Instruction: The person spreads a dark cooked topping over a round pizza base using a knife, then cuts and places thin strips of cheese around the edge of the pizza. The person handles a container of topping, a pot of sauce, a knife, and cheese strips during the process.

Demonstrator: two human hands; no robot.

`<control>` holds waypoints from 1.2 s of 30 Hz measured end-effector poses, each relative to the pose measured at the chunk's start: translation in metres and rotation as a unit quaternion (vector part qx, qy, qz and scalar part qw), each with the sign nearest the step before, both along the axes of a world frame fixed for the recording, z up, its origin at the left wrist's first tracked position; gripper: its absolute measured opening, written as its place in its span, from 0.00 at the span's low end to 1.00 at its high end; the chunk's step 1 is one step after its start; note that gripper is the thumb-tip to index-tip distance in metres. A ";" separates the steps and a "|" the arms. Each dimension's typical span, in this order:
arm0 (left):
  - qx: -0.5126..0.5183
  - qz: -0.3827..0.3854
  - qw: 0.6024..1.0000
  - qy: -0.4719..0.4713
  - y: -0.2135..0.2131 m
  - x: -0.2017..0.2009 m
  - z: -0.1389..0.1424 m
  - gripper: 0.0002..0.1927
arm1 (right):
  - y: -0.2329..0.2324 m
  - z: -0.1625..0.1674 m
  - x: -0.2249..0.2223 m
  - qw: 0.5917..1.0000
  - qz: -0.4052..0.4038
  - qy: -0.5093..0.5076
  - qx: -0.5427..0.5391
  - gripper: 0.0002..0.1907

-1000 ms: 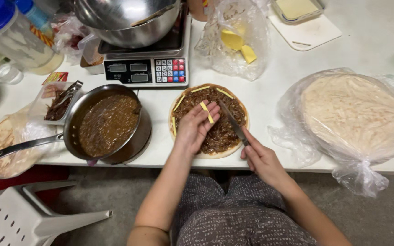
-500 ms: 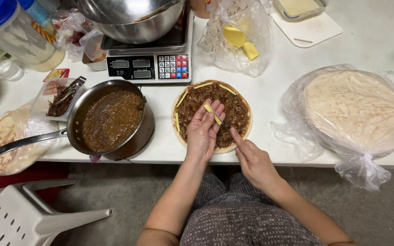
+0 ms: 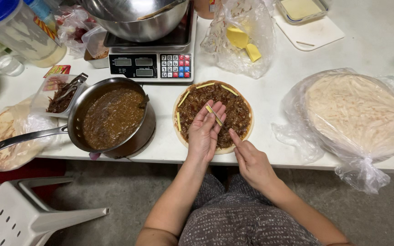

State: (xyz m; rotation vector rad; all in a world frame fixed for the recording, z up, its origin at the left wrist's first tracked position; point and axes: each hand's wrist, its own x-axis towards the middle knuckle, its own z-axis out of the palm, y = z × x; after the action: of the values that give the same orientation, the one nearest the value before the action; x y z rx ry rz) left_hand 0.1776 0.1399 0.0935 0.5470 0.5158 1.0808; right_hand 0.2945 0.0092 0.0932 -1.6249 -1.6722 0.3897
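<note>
A round flatbread (image 3: 247, 132) lies at the table's front edge, spread with dark brown filling and ringed by several yellow cheese strips (image 3: 204, 85). My left hand (image 3: 206, 132) rests palm up over the flatbread with a few cheese strips (image 3: 215, 115) lying on its fingers. My right hand (image 3: 251, 160) is just right of it at the flatbread's near edge, its index finger pointing toward the strips in the left palm. Whether the right fingers pinch a strip is unclear.
A pan of brown filling (image 3: 111, 118) sits left of the flatbread. Behind it a scale (image 3: 151, 64) carries a metal bowl (image 3: 137, 18). A bag of cheese pieces (image 3: 242, 41) is at the back, bagged flatbreads (image 3: 356, 118) right, a white chair (image 3: 28, 209) lower left.
My left hand has turned palm up over the flatbread, showing the cheese strips. My right hand shifted slightly toward the left palm. One more strip lies on the flatbread's rim.
</note>
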 end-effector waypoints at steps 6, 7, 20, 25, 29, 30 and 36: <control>0.004 -0.005 1.000 -0.015 0.002 0.000 -0.003 0.23 | 0.004 -0.007 0.000 1.000 -0.001 -0.024 0.015 0.31; 0.004 -0.006 1.000 -0.013 0.002 0.000 -0.004 0.23 | 0.005 -0.009 0.001 0.999 -0.003 -0.030 0.015 0.31; -0.023 -0.019 0.999 -0.024 0.001 -0.003 -0.010 0.22 | 0.002 -0.022 0.007 0.992 -0.049 -0.117 0.029 0.30; -0.053 -0.069 0.995 -0.047 0.002 -0.015 -0.014 0.19 | -0.002 -0.026 0.021 0.900 0.081 0.403 -0.143 0.31; -0.040 -0.084 0.995 -0.040 -0.002 -0.025 -0.022 0.13 | -0.008 -0.021 0.028 0.720 0.141 0.644 -0.218 0.32; -0.026 -0.082 0.995 -0.040 -0.002 -0.027 -0.024 0.11 | -0.008 -0.020 0.029 0.703 0.156 0.658 -0.222 0.32; -0.040 -0.048 0.998 -0.008 -0.011 -0.041 -0.033 0.09 | -0.009 -0.020 0.029 0.683 0.170 0.662 -0.257 0.31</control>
State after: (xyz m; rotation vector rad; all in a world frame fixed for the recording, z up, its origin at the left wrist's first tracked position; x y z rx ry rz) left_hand 0.1364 0.1284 0.0601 0.4882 0.5102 0.9679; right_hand 0.3230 0.0007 0.0727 -0.7729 -0.6409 1.8313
